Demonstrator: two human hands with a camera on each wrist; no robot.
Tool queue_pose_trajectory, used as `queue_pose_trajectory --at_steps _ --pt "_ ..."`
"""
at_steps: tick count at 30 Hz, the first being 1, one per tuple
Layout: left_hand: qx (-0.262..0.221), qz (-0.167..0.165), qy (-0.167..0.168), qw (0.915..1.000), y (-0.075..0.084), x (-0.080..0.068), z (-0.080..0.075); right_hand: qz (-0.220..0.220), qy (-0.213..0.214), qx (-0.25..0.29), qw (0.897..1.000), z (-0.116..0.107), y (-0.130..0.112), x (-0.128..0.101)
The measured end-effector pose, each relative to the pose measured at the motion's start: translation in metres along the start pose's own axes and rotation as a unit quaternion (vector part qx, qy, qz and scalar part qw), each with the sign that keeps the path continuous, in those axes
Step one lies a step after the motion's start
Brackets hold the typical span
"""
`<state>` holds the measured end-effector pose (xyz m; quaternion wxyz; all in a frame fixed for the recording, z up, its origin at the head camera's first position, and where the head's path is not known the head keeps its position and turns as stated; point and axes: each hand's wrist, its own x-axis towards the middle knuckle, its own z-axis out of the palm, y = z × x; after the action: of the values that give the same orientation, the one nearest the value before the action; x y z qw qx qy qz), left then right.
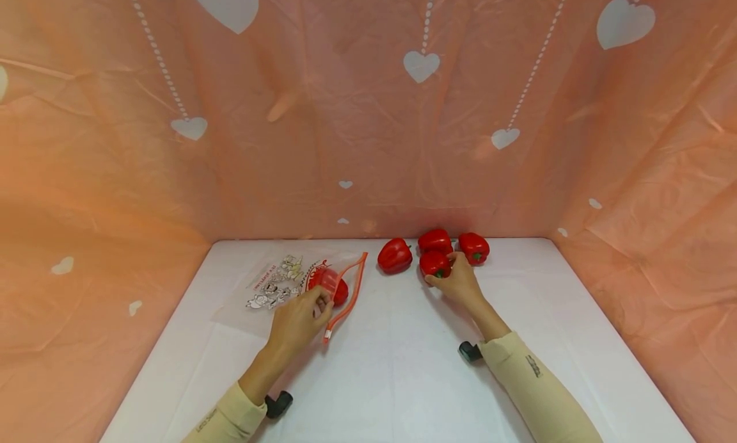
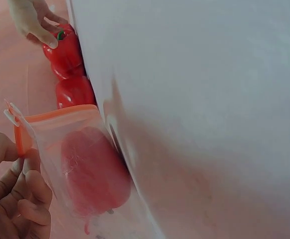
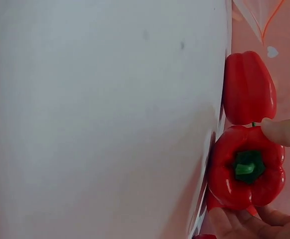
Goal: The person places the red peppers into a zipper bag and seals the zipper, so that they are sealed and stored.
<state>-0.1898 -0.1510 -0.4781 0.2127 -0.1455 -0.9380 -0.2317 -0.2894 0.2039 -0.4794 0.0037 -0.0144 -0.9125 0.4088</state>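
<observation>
My left hand (image 1: pixel 301 316) pinches the orange-edged mouth of a clear zip bag (image 1: pixel 276 286) lying on the left of the table. Inside the bag is one red bell pepper (image 2: pixel 92 169), seen through the printed plastic. On the right, my right hand (image 1: pixel 460 281) grips the front red bell pepper (image 3: pixel 247 167), thumb on one side and fingers on the other, its green stem facing the right wrist camera. Close about it are three more: a pepper on the left (image 1: pixel 395 256), one behind (image 1: pixel 435 241) and one on the right (image 1: pixel 475 248).
The white table (image 1: pixel 397 366) runs back to an orange curtain (image 1: pixel 368 142) printed with pale hearts, which also closes in both sides. Dark wrist-worn camera pieces show beside the left sleeve (image 1: pixel 242 411) and the right sleeve (image 1: pixel 530 379).
</observation>
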Motion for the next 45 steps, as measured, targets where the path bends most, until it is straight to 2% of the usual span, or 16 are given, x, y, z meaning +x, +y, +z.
queue_pose_trajectory --at_steps 10,17,22,29,37,45 --pt "-0.002 0.006 0.007 1.0000 0.000 -0.001 0.001 -0.012 -0.006 -0.005 1.000 -0.003 0.003 -0.005" --pt "-0.006 0.005 0.007 0.9999 0.000 -0.001 0.001 -0.001 -0.022 0.018 1.000 -0.007 0.005 -0.010" --pt "-0.005 0.008 0.011 0.9999 -0.001 -0.001 0.001 -0.012 -0.032 0.018 0.999 -0.010 0.005 -0.016" --pt "-0.004 0.007 0.014 0.9999 -0.002 -0.001 0.001 -0.033 -0.055 0.047 0.997 -0.010 -0.001 -0.027" --pt "-0.001 0.013 0.021 0.9997 -0.001 -0.001 0.001 -0.062 -0.068 0.061 0.994 -0.002 -0.011 -0.037" --pt "-0.004 0.003 0.002 1.0000 -0.001 0.001 0.001 -0.082 -0.085 0.078 0.990 0.012 -0.023 -0.045"
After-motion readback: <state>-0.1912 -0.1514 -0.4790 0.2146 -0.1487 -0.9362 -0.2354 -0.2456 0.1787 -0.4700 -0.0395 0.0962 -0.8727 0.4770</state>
